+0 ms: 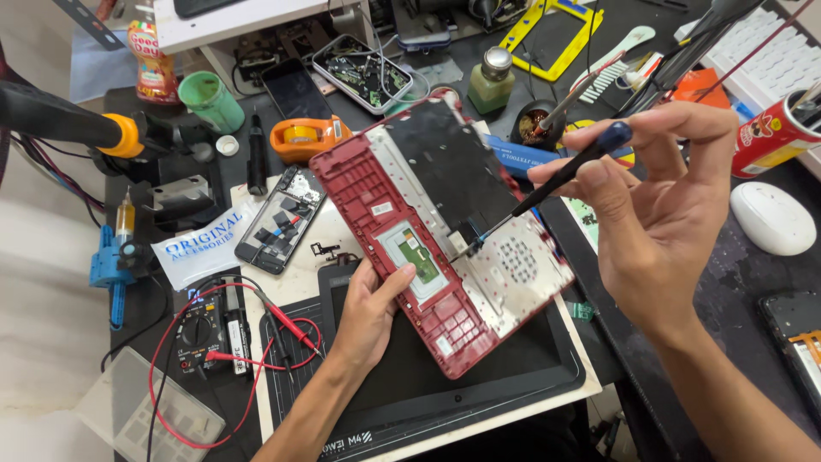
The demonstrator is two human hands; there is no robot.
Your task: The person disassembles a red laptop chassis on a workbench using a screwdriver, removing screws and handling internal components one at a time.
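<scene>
Head view: screwdriver (560,177) tip obscured, red laptop shell (402,248).
</scene>
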